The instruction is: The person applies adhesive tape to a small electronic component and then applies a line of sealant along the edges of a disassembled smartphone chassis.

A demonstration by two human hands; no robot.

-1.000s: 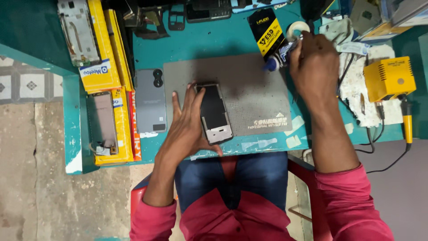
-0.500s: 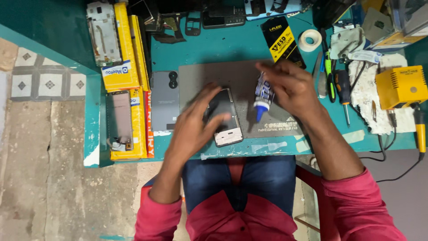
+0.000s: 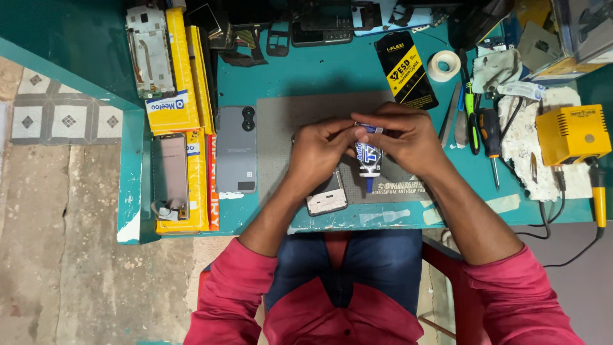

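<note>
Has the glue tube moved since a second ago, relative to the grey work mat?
Yes. The glue tube was off the grey mat's far right corner, by the black packet; now both hands, left hand and right hand, hold it over the mat.

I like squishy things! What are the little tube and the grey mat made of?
The tube in both hands looks like soft plastic or thin metal, glossy and printed. The mat seems rubbery: dull grey, flat, no shine.

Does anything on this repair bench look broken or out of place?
Yes. A stripped phone frame lies bare on the yellow boxes at top left. The white cloth on the right looks stained. Both hands hold a small glue tube over the grey mat.
</note>
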